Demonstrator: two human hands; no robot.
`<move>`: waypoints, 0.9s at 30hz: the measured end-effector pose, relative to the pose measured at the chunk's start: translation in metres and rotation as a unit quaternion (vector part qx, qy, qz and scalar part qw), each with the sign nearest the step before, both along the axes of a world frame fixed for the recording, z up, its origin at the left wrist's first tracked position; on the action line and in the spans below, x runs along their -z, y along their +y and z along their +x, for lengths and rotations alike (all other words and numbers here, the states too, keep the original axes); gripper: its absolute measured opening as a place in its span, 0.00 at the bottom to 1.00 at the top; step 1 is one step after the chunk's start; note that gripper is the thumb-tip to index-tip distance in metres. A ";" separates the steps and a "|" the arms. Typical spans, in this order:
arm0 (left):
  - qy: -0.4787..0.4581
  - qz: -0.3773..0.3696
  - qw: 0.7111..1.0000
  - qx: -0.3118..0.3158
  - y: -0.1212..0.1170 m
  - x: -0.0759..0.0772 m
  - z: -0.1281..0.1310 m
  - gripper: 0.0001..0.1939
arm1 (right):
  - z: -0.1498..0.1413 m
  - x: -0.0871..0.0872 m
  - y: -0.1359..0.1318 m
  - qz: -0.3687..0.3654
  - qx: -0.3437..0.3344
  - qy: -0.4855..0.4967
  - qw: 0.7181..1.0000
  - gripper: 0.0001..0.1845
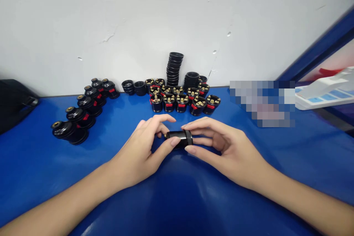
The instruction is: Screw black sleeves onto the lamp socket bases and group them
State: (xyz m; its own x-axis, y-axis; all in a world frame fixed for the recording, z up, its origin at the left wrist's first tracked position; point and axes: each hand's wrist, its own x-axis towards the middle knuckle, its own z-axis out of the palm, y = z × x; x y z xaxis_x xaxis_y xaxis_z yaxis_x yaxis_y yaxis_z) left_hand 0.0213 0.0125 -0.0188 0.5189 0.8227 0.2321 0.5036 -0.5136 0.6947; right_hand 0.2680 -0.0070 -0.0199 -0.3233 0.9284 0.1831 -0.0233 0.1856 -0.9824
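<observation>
My left hand (143, 147) and my right hand (221, 147) meet at the middle of the blue table (55, 177), both gripping one black lamp socket (181, 137) lying on its side. Left thumb and fingers pinch its left end, where a brass bit shows. Right fingers wrap its ribbed right end. Behind the hands stands a cluster of black socket bodies with brass contacts and red tabs (181, 99). A leaning stack of black rings (174, 69) rises at the wall.
A row of assembled black sockets with caps (83, 112) runs diagonally at the left. Loose black rings (134, 86) lie by the wall. A black object (13, 101) sits at far left. A white tray (323, 92) is at right, beside a blurred patch.
</observation>
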 end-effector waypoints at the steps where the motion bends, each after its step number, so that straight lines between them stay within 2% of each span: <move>1: -0.005 0.009 1.000 0.000 0.000 0.001 0.000 0.18 | 0.000 0.000 0.000 -0.002 0.001 -0.002 1.000 0.15; 6: -0.028 0.070 0.997 0.001 -0.002 0.006 -0.002 0.28 | -0.001 -0.002 0.002 -0.014 0.013 -0.022 1.000 0.14; 9: -0.022 0.066 0.998 -0.001 -0.003 0.005 -0.001 0.32 | -0.002 -0.001 0.001 -0.013 0.011 -0.022 1.000 0.15; 15: 0.006 0.020 1.000 -0.004 -0.002 0.000 -0.001 0.18 | -0.002 -0.001 0.001 -0.007 0.006 -0.023 1.000 0.14; 20: -0.034 0.057 0.998 -0.005 -0.003 0.004 -0.003 0.29 | -0.001 -0.001 0.001 -0.015 -0.001 -0.038 0.999 0.14; 24: -0.020 0.074 0.997 -0.010 -0.004 0.003 -0.003 0.33 | -0.001 0.000 0.002 -0.006 0.007 -0.049 0.999 0.15; 25: -0.008 0.066 0.998 -0.015 -0.004 0.003 -0.004 0.33 | -0.002 0.000 0.002 -0.001 0.009 -0.048 0.999 0.15; 27: 0.016 0.038 0.999 -0.022 -0.004 0.000 -0.004 0.26 | -0.003 0.000 0.002 0.007 0.013 -0.046 0.999 0.14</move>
State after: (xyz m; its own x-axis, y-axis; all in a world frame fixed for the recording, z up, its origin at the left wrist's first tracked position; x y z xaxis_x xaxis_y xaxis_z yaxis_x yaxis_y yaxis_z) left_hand 0.0168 0.0081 -0.0192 0.4905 0.8257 0.2786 0.5483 -0.5409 0.6378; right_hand 0.2651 -0.0047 -0.0196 -0.3158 0.9340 0.1671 0.0719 0.1992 -0.9773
